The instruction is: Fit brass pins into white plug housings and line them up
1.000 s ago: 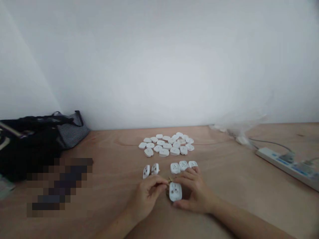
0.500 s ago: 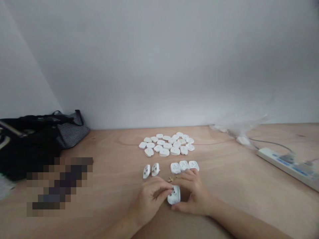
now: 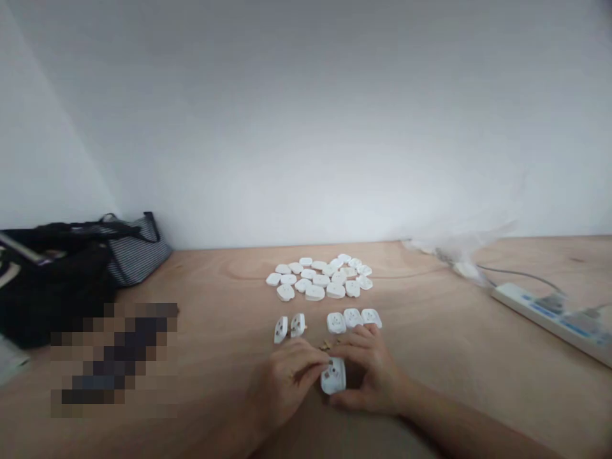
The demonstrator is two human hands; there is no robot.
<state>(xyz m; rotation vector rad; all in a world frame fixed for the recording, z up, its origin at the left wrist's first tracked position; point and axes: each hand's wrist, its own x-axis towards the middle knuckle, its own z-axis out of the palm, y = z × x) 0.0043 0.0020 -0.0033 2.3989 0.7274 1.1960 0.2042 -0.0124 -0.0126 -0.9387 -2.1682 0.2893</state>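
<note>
A white plug housing [image 3: 333, 377] with small metal parts in it is between my hands on the wooden table. My right hand [image 3: 371, 371] grips its right side, forefinger at the far edge and thumb at the near one. The thumb and forefinger of my left hand [image 3: 289, 377] are pinched together at its upper left, by a metal part. Whatever they pinch is too small to make out. A few small brass pieces [image 3: 326, 345] lie just beyond the housing. Past the right fingers stand three white housings [image 3: 352, 317] in a row. Two plug pieces with metal pins [image 3: 297, 325] stand on edge beyond my left hand.
Many white plug covers [image 3: 314, 292] lie in a cluster farther back. At the right is a power strip [image 3: 549, 313] with cords, and a clear plastic bag [image 3: 459, 252] behind it. A black bag [image 3: 57, 287] and a blurred dark object [image 3: 122, 354] occupy the left.
Both hands stay almost in place. The left fingertips have shifted slightly on the housing, and more of its metal parts show.
</note>
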